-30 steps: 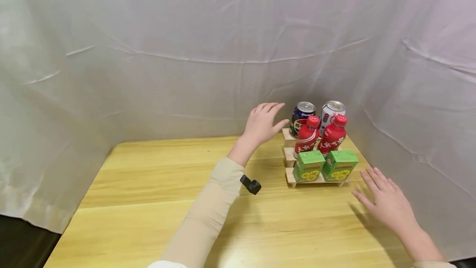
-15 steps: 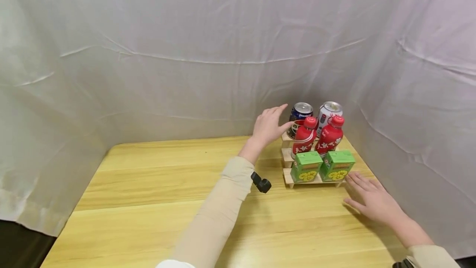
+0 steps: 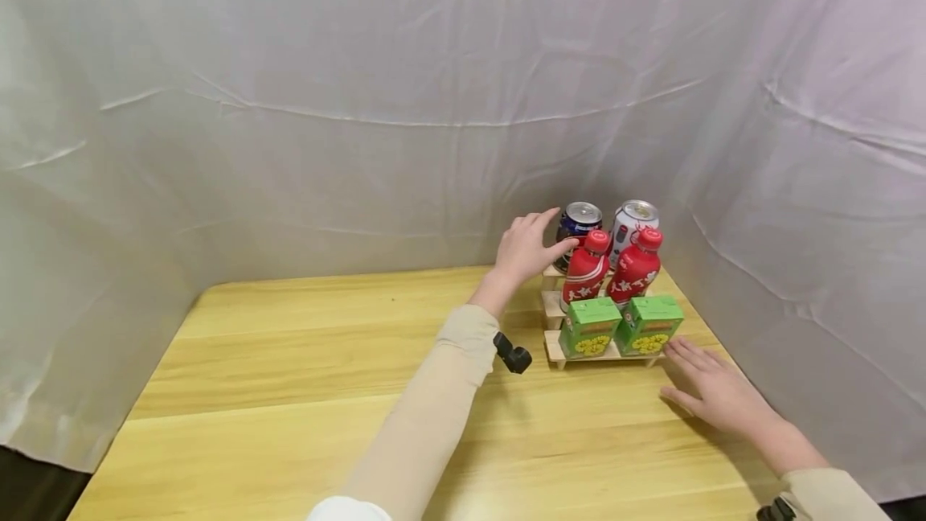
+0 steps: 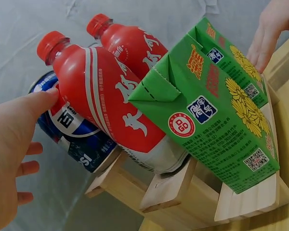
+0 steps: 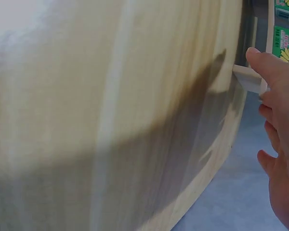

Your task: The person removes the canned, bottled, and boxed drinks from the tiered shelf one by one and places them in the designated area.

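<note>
A three-step wooden rack [image 3: 554,339] bears two green drink cartons [image 3: 589,328] on its front step, two red bottles [image 3: 633,272] on the middle step and two cans at the back. My left hand [image 3: 522,252] reaches to the rack's left side, beside the dark blue can [image 4: 72,125]. Its thumb lies in front of that can near the red bottle [image 4: 101,91]; I cannot tell whether it touches either. My right hand [image 3: 712,388], fingers extended, is at the rack's front right corner by the right carton [image 3: 649,326]. A white can [image 3: 633,223] stands at back right.
A wooden table [image 3: 289,368] lies under the rack and stretches far to the left. Pale grey cloth [image 3: 362,167] hangs behind the table and along both sides, close to the rack's right. A black wrist camera [image 3: 512,354] juts from the left sleeve.
My left hand has moved right to the blue can. My right hand has moved left and in toward the rack's corner. The view has shifted slightly; the drinks keep their places on the rack.
</note>
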Demonstrator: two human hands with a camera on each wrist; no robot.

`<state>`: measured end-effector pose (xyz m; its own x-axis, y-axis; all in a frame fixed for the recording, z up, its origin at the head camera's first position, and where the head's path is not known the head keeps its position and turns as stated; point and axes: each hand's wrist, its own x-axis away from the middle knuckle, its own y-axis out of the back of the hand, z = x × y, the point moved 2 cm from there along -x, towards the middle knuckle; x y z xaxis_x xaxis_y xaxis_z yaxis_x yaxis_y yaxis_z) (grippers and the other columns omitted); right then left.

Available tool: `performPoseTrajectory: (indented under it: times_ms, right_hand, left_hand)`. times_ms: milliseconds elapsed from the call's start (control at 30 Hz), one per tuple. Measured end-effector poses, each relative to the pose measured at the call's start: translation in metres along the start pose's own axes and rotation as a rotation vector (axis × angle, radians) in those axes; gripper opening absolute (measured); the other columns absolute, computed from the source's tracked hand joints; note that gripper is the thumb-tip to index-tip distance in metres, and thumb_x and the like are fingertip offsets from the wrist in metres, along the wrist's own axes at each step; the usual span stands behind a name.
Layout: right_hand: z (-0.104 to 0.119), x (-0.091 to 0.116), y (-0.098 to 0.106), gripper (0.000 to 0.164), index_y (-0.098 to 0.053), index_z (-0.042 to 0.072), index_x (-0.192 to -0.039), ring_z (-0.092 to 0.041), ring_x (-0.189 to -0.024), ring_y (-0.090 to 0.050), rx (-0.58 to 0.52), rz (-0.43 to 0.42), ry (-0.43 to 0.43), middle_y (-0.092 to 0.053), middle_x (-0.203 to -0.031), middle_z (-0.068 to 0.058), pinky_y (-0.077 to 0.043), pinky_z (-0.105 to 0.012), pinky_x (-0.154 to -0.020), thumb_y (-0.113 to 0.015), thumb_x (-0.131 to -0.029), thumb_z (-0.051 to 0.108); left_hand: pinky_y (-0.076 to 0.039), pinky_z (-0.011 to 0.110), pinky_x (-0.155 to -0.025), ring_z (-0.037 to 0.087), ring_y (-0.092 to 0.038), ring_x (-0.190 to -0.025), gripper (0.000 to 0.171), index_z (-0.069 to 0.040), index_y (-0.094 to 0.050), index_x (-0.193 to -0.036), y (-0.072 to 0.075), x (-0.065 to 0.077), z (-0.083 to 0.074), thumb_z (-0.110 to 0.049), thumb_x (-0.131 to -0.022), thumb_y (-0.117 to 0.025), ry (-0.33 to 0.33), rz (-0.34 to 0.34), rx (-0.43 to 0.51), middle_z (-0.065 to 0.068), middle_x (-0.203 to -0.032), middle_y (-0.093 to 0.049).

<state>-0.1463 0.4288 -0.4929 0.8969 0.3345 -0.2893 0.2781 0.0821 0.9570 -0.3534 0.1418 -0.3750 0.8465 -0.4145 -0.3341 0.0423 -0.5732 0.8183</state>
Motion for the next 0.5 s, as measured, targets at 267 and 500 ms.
performPoseTrajectory:
  times_ms: [267,500]
  right_hand:
    - [0.0015,-0.0024,0.002,0.066,-0.06,-0.003,-0.128,-0.041,-0.129,-0.05,0.005,-0.018,0.012,-0.054,-0.137,-0.026,0.013,-0.009,-0.111,-0.074,-0.082,0.041]
    - [0.0059,-0.0084,-0.0001,0.063,-0.062,-0.002,-0.125,-0.042,-0.124,-0.053,0.021,-0.04,0.045,-0.057,-0.134,-0.025,0.013,-0.011,-0.112,-0.076,-0.08,0.039]
  left_hand:
    - [-0.041,0.039,-0.107,0.018,-0.043,-0.132,0.073,-0.029,-0.043,-0.146,-0.0066,-0.0065,-0.0092,-0.069,-0.086,-0.054,0.017,-0.042,-0.004,-0.003,-0.143,-0.051]
    - [-0.038,0.039,-0.107,0.019,-0.04,-0.13,0.067,-0.027,-0.051,-0.139,-0.0068,-0.0077,-0.0075,-0.065,-0.085,-0.059,0.057,-0.079,-0.088,-0.002,-0.138,-0.051]
